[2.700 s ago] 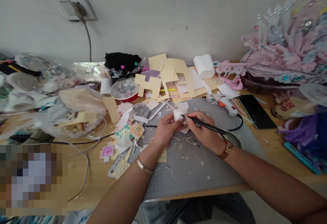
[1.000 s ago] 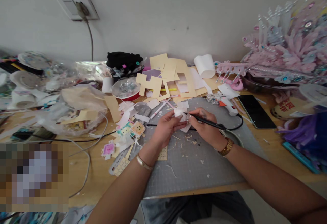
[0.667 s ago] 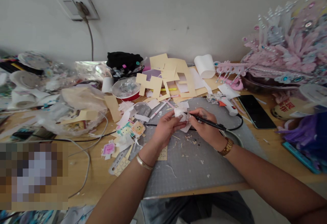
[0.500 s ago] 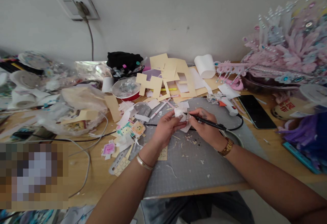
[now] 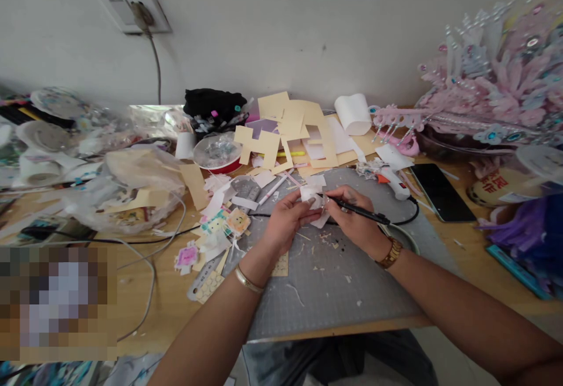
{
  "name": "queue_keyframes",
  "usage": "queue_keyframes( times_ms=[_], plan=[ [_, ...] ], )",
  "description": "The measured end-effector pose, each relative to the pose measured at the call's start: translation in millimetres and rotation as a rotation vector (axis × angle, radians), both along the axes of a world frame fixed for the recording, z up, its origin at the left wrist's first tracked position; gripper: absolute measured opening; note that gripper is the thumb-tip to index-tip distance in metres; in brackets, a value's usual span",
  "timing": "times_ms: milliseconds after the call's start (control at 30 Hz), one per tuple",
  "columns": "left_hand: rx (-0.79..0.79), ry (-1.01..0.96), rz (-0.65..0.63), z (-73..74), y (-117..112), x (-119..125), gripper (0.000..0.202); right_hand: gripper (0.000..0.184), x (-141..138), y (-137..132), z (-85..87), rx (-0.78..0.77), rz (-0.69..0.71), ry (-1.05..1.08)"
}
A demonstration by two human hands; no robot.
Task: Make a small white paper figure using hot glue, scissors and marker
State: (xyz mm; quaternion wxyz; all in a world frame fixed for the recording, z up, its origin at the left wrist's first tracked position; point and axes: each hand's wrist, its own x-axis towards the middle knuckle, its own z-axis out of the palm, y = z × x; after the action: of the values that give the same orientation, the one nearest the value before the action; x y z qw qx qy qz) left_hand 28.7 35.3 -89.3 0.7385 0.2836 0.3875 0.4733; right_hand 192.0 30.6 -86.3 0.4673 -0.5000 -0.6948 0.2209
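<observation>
My left hand [image 5: 287,219] pinches a small white paper piece [image 5: 315,204] just above the grey cutting mat [image 5: 334,280]. My right hand [image 5: 354,220] grips a thin black pen-like tool [image 5: 361,213] like a pencil, its tip touching the paper piece. A black cord runs from the tool's rear toward the right. Both hands are closed and meet at the paper, over the far middle of the mat. Small paper trimmings lie on the mat below them.
Beige card cut-outs [image 5: 285,128] pile up behind the mat, with a white roll [image 5: 350,114] and a white glue gun [image 5: 393,180]. A black phone [image 5: 440,191] lies right. Stickers and a ruler [image 5: 206,280] lie left, near plastic bags [image 5: 132,186] and cables. A pink ornament [image 5: 488,81] fills the right.
Since the earliest frame both hands rose slightly and shifted a little away from me with the paper piece. Over the last second they stay almost still.
</observation>
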Motion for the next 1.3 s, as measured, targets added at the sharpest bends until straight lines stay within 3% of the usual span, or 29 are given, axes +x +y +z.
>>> queue_keyframes(
  times_ms=[500,1300],
  plan=[
    [0.008,-0.018,0.002,4.8,-1.6,0.9,0.042,0.01,-2.1,-0.1,-3.3,0.093,0.064,-0.018],
    [0.031,0.009,0.003,2.9,-2.2,1.3,0.044,0.009,-3.1,-0.1,-3.1,0.108,0.05,-0.047]
  ],
)
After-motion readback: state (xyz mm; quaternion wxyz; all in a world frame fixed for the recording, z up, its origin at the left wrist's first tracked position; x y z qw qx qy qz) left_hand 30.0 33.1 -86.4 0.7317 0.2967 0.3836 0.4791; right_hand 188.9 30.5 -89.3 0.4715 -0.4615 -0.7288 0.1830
